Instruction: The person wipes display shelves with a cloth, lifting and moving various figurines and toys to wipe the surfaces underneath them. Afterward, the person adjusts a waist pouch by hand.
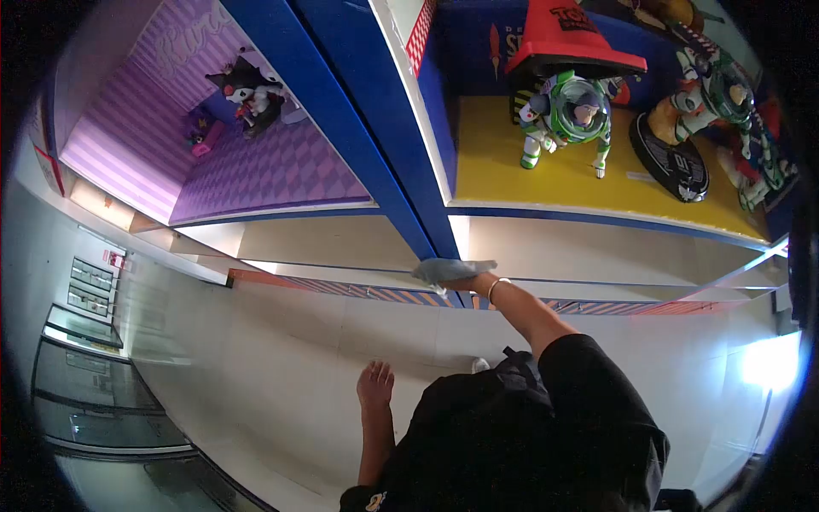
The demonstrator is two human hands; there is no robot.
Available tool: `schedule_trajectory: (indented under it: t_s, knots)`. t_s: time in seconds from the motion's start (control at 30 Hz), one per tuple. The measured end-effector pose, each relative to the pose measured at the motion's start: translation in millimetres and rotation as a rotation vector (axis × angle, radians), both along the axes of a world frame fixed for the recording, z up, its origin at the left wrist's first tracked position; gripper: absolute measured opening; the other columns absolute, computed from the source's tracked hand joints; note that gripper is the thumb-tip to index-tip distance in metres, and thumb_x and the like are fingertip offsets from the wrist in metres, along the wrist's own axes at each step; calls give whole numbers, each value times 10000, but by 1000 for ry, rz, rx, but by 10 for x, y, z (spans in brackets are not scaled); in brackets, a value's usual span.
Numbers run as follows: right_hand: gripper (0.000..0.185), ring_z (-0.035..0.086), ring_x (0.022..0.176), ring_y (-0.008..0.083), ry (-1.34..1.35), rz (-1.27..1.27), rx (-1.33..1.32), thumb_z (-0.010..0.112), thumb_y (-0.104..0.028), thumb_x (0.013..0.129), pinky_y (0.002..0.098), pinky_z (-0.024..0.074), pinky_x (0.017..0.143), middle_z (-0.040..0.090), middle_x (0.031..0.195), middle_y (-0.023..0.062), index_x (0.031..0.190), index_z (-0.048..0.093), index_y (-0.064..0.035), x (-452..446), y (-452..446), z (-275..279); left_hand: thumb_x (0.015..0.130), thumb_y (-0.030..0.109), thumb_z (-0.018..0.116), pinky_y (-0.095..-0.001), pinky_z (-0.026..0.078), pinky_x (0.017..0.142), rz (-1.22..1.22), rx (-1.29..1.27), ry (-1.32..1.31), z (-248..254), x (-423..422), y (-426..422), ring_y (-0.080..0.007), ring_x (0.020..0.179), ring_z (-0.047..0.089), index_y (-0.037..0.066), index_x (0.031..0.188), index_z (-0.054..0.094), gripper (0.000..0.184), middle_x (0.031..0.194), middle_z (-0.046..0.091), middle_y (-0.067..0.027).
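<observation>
My right hand (461, 284) holds a grey cloth (452, 270) against the lower part of the blue post (401, 183) between two display cases. The cloth covers most of the fingers, and a light-coloured bangle (496, 288) circles the wrist. Lower down, my left hand (375, 385) hangs over the floor, touching nothing. Its fingers are loosely bent and slightly apart, with nothing seen in them.
At left, a purple case (273, 175) holds a black-and-white figure (249, 92). At right, a yellow-floored case (546, 183) holds several toy figures, among them a space-suited one (580, 111), under a red piece (576, 38). Striped panels (341, 288) run below; glass doors (111, 384) stand left.
</observation>
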State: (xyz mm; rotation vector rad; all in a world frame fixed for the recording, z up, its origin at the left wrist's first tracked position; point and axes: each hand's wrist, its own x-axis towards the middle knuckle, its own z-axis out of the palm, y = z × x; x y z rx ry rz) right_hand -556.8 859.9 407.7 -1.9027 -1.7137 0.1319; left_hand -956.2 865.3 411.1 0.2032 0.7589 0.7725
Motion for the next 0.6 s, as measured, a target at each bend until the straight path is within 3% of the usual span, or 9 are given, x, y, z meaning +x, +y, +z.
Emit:
schedule_trajectory:
  t_s: [0.07, 0.33, 0.4, 0.5, 0.57, 0.6]
  knots:
    - [206, 599, 830, 366, 35, 4, -46, 508, -135, 825, 438, 462, 697, 630, 954, 157, 980, 583, -21, 16, -277, -270, 897, 206, 553, -376, 474, 711, 101, -132, 361, 160, 21, -140, -276, 942, 587, 41, 1165, 526, 316, 1035, 606, -95]
    - [170, 609, 752, 389, 184, -30, -268, 490, -133, 834, 448, 469, 621, 645, 880, 165, 916, 589, -22, -322, -746, -992, 880, 219, 572, -355, 469, 708, -35, -129, 385, 24, 206, -383, -270, 915, 597, 49, 1139, 533, 312, 1050, 603, -89]
    - [166, 611, 732, 394, 223, -49, -322, 485, -133, 837, 450, 470, 602, 649, 861, 167, 900, 591, -22, -501, -745, -1099, 883, 207, 567, -362, 466, 729, -265, 40, 278, 32, 382, -428, -267, 941, 590, 60, 1139, 539, 296, 1049, 603, -94]
    - [164, 614, 713, 400, 268, -90, -381, 480, -133, 839, 453, 472, 582, 652, 843, 169, 884, 593, -22, -605, -996, -1163, 869, 147, 598, -399, 445, 837, -370, -21, 186, -170, 615, -383, -273, 958, 575, 57, 1016, 586, 173, 1014, 606, -97]
    - [161, 606, 701, 381, 387, -132, -365, 490, -144, 839, 445, 469, 588, 644, 821, 163, 870, 591, -23, -820, -1131, -978, 885, 173, 578, -413, 433, 877, -644, 1316, 494, -624, 710, -341, -277, 947, 564, 74, 1020, 579, 167, 1022, 597, -94]
    - [160, 602, 694, 372, 447, -154, -357, 494, -149, 839, 441, 468, 591, 640, 810, 161, 864, 590, -24, -881, -1233, -887, 885, 173, 578, -413, 433, 877, -659, 1316, 479, -606, 789, -390, -277, 947, 564, 74, 1020, 579, 167, 1022, 597, -94]
